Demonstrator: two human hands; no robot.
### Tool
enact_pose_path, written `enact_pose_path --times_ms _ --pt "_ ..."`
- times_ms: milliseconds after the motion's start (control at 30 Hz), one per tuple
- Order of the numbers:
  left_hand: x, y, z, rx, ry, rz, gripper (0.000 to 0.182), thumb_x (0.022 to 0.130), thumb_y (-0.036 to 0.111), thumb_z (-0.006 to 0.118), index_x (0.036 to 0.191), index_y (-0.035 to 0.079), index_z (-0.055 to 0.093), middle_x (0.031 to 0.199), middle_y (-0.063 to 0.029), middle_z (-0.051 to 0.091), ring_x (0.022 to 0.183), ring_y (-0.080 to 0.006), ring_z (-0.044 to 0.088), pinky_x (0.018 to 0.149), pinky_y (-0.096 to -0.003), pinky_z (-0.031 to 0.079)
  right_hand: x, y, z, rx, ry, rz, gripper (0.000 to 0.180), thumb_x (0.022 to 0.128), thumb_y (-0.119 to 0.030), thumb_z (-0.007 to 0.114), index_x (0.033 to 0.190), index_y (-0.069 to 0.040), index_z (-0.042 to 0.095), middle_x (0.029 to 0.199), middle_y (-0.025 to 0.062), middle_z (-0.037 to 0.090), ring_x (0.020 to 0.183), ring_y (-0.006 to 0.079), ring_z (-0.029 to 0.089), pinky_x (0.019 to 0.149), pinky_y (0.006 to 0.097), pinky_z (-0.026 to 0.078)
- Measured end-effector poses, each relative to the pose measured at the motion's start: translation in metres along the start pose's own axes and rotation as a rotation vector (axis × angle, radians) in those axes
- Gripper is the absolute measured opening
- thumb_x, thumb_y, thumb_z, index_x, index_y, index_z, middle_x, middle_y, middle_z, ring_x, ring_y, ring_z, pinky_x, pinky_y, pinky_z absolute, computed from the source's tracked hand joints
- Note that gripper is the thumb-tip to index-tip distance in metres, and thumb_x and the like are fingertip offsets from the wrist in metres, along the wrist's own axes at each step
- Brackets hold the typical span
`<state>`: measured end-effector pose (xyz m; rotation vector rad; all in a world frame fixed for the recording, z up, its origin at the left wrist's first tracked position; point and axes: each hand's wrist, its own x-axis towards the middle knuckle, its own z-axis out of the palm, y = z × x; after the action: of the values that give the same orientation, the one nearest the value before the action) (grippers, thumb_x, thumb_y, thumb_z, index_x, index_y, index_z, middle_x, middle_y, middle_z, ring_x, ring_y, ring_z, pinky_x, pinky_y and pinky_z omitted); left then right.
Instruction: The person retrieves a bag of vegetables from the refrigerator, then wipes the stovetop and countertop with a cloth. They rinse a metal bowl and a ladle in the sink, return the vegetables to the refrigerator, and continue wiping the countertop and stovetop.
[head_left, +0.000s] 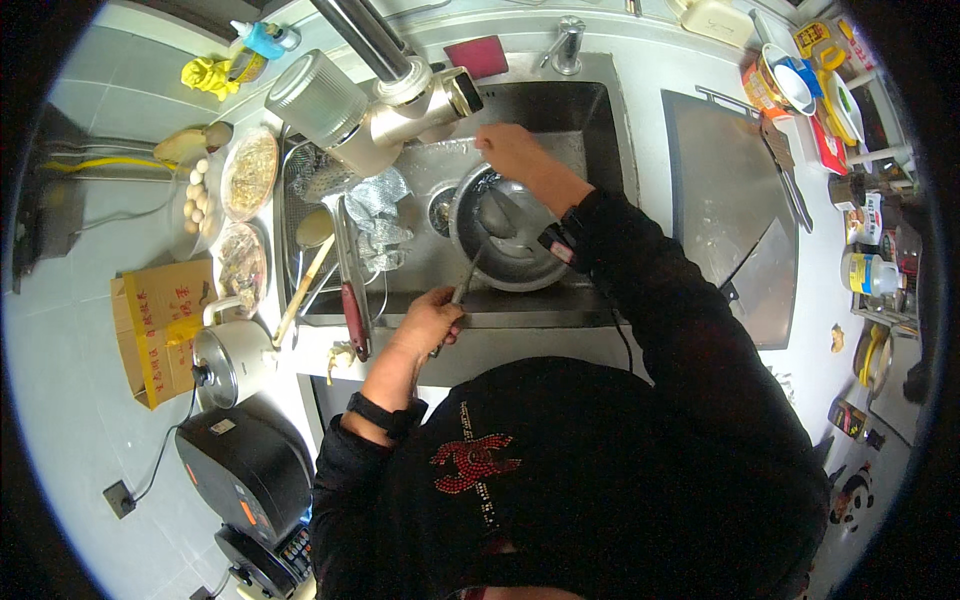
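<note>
My left hand (431, 322) grips the handle of a metal ladle (496, 215) at the front edge of the sink. The ladle's head lies inside a round metal basin (517, 281), which stands in the stainless steel sink (600, 150). Above the far rim of the basin is my right hand (514, 154), its fingers curled. Whether anything is inside those fingers is hidden. A drain strainer (441, 208) sits just left of the basin.
A water filter (319, 97) on the tap overhangs the sink's left side. A wire rack (300, 281) holds a red-handled utensil (352, 315) and crumpled silvery cloth (379, 206). To the right, a cleaver (761, 259) rests on a metal board (705, 172). A cream electric pot (244, 352) stands left.
</note>
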<state>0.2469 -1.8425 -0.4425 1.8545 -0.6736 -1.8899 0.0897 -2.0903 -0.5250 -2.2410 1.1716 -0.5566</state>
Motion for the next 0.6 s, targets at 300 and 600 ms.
enact_pose_path --times_ms 300,600 --pt "-0.011 0.008 -0.007 0.057 0.043 -0.056 0.038 0.085 0.005 0.052 0.121 -0.006 0.046 0.073 -0.0048 0.05 0.055 -0.0118 0.047 0.044 -0.0247 0.038 -0.071 0.08 0.077 0.018 -0.282 0.519 0.028 0.086 -0.021 0.05 0.09 0.002 0.066 0.091 0.022 0.066 0.081 0.0356 0.064 0.071 0.0435 0.052" --pt "-0.002 0.001 -0.005 -0.043 0.024 -0.039 0.039 0.084 0.005 0.052 0.121 -0.007 0.047 0.07 -0.0042 0.051 0.053 -0.0111 0.047 0.042 -0.0236 0.036 -0.036 -0.035 0.067 0.135 -0.072 0.052 0.025 0.083 -0.028 0.055 0.09 -0.006 0.064 0.083 0.0189 0.064 0.079 0.0389 0.061 0.07 0.0462 0.05"
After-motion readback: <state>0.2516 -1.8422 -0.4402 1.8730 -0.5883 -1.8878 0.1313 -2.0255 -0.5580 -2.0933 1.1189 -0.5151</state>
